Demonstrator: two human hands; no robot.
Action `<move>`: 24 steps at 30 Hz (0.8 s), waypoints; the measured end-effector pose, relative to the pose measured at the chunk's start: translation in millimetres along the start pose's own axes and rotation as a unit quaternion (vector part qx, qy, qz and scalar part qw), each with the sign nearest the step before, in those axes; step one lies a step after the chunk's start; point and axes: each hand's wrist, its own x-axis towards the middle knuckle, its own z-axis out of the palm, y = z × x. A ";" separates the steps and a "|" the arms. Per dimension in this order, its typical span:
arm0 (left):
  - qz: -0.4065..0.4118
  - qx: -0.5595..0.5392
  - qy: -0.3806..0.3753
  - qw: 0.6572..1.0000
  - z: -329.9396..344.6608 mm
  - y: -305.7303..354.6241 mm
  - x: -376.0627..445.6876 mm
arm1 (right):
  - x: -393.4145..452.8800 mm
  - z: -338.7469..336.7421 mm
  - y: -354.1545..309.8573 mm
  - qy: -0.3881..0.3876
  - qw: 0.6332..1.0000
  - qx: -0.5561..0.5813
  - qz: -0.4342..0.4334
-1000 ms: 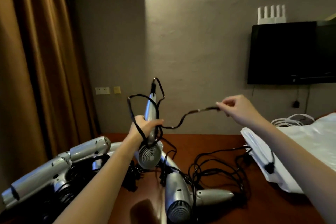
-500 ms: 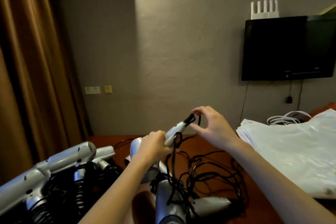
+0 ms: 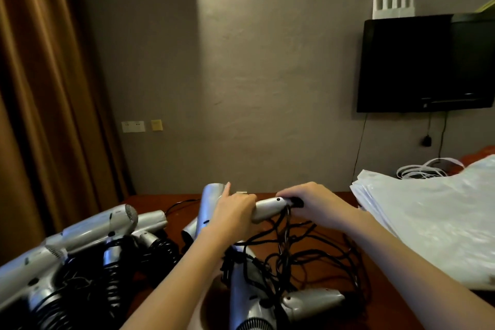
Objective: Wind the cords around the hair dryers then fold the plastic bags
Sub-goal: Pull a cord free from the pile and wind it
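My left hand [image 3: 232,211] grips a silver hair dryer [image 3: 267,207] by its handle, low over the brown table [image 3: 316,276]. My right hand [image 3: 313,203] curls over the end of that handle, where the black cord [image 3: 288,233] leaves it. The cord hangs down in loose tangles onto the table. Another silver dryer [image 3: 267,303] lies under the tangle at the front. A stack of white plastic bags [image 3: 428,214] lies on the right.
Several silver dryers with wound black cords [image 3: 88,244] are piled at the left. A brown curtain [image 3: 40,102] hangs on the left and a black TV [image 3: 426,61] is on the wall. White straps [image 3: 426,167] lie behind the bags.
Both hands have lowered the dryer toward the table. My right hand, which held the cord out to the right, has come in to the handle's end.
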 end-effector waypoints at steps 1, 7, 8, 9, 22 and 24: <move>0.010 -0.038 0.022 0.999 2.1 -5.2 -0.1 | -1.8 4.0 3.6 0.022 1.000 0.003 -0.001; -0.141 -0.415 0.142 0.888 10.6 -50.7 -22.8 | -15.6 7.8 25.8 0.090 0.994 0.064 0.021; -0.195 -0.521 0.119 0.823 13.8 -54.4 -25.2 | -16.9 4.6 27.2 0.099 0.993 0.071 0.013; -0.223 -0.630 0.091 0.738 17.3 -57.7 -26.9 | -17.2 0.7 26.7 0.106 0.991 0.078 0.004; -0.154 -0.885 0.072 0.434 46.4 -24.3 -38.7 | -33.5 -8.7 12.6 0.221 0.733 0.630 0.128; -0.177 -0.898 0.060 0.398 58.4 -26.5 -39.8 | -33.9 5.4 6.3 0.227 0.661 0.703 0.132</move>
